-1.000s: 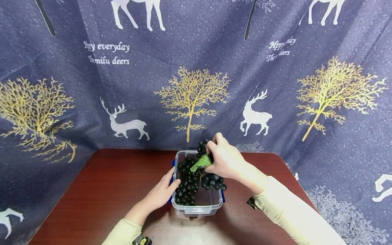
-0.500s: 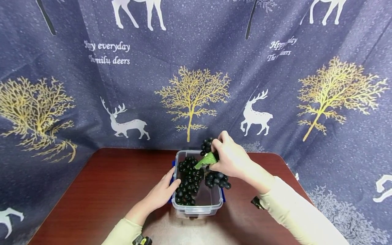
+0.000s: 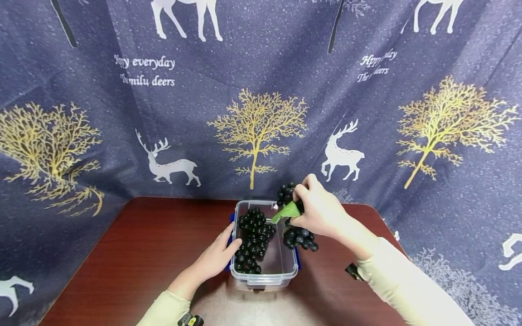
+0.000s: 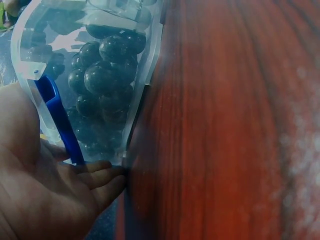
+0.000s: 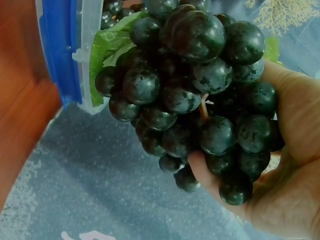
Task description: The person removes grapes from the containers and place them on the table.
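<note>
A bunch of dark grapes (image 3: 301, 238) with a green leaf (image 3: 287, 211) hangs from my right hand (image 3: 320, 210) over the right rim of a clear plastic food container (image 3: 271, 277). In the right wrist view my fingers and thumb curl round these grapes (image 5: 197, 35), and a bit of stem shows among them. More dark grapes (image 3: 250, 244) lie along the left side inside the container. My left hand (image 3: 214, 253) rests against the container's left wall, fingers extended along the outside and thumb at the rim. In the left wrist view the fingers lie beside a blue latch (image 4: 62, 120).
The container stands on a reddish-brown wooden table (image 3: 171, 235). A blue latch (image 5: 62, 50) hangs along its right side, close to the held grapes. Behind the table hangs a dark blue cloth (image 3: 261, 68) printed with deer and trees.
My right hand has moved right with its grapes, from above the container's interior to its right rim. More of the container's floor shows. My left hand has stayed in place.
</note>
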A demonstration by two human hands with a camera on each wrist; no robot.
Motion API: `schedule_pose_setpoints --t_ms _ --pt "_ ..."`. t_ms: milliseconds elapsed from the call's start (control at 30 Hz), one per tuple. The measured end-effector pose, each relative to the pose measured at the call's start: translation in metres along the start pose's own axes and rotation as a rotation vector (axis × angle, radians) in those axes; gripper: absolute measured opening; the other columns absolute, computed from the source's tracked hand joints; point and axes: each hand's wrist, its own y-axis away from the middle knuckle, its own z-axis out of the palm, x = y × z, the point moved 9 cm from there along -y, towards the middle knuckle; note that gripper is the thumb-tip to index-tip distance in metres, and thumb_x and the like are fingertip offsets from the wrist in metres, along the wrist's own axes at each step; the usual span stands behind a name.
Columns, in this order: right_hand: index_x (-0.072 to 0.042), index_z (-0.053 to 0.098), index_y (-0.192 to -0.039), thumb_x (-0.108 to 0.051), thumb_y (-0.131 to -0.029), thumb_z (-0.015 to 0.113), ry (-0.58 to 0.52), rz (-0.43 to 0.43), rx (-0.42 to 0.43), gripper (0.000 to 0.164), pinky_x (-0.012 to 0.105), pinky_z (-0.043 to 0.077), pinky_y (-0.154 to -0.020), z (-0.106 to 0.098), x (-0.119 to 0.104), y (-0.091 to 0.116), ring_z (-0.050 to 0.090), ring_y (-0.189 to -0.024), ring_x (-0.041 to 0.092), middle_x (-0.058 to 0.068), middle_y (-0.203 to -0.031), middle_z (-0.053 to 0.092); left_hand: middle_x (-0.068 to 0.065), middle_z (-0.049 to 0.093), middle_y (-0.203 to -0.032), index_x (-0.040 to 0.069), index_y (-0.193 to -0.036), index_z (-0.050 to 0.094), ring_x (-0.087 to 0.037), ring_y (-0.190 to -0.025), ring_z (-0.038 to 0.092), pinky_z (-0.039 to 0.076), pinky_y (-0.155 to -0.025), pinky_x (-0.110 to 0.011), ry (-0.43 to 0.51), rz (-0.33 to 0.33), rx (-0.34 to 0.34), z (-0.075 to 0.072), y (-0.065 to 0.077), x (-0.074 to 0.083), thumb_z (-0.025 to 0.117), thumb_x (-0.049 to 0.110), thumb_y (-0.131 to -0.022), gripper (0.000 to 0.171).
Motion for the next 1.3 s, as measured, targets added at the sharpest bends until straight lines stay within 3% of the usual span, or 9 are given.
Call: schedule_pose_setpoints --t_ms 733,1100,1300 --pt "-0.022 0.060 -0.093 -0.036 -0.058 0.090 0.020 0.010 0.006 0.048 0.039 0.046 -0.054 -0.007 0.032 0.018 0.052 -0.068 0.017 0.000 -0.106 0.043 -0.007 0.028 -0.166 0.026 -0.165 0.023 -0.027 -0.148 0.032 0.030 -0.116 -0.059 -0.010 0.005 0.012 0.000 -0.001 0.000 0.052 0.045 -0.107 0.068" --pt "-0.020 0.060 -0.093 -0.031 -0.058 0.090 0.017 0.001 0.027 0.048 0.038 0.046 -0.054 -0.012 0.043 0.024 0.052 -0.066 0.017 0.002 -0.108 0.043 -0.006 0.029 -0.165 0.027 -0.165 0.022 -0.026 -0.148 0.032 0.031 -0.116 -0.057 -0.033 -0.010 0.003 0.003 -0.001 -0.003 0.046 0.062 -0.103 0.075" --pt "-0.020 0.060 -0.094 -0.031 -0.058 0.092 0.016 -0.006 0.051 0.050 0.038 0.046 -0.055 -0.014 0.050 0.026 0.052 -0.065 0.017 0.003 -0.109 0.043 -0.006 0.027 -0.166 0.026 -0.165 0.021 -0.028 -0.149 0.031 0.030 -0.116 -0.059 -0.036 -0.007 0.007 0.003 -0.002 -0.004 0.048 0.053 -0.106 0.070"
